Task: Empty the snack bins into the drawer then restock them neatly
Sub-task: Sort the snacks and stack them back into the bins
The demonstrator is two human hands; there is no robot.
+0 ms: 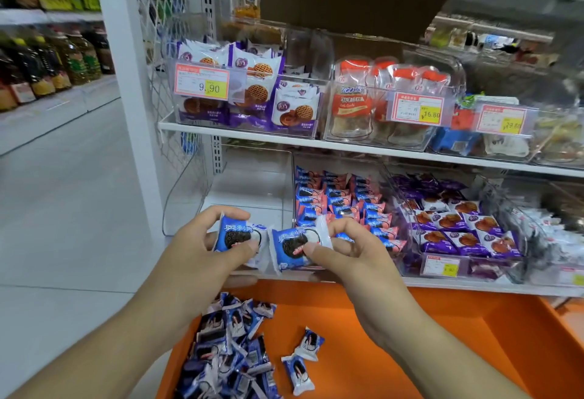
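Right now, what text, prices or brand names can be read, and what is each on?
"9.90": price tag on the purple cookie bin.
"16.80": price tag on the orange-capped snack bin.
"奥利": blue packet held in the left hand.
Other tags, small print, bottle labels: blurred, unreadable.

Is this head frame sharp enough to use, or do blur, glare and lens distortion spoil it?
Head view: both hands' cookie packets are sharp and evenly lit; the right side smears with motion blur around the far price tag; the shelf edge bows from the wide lens; mild glare on the clear bins.
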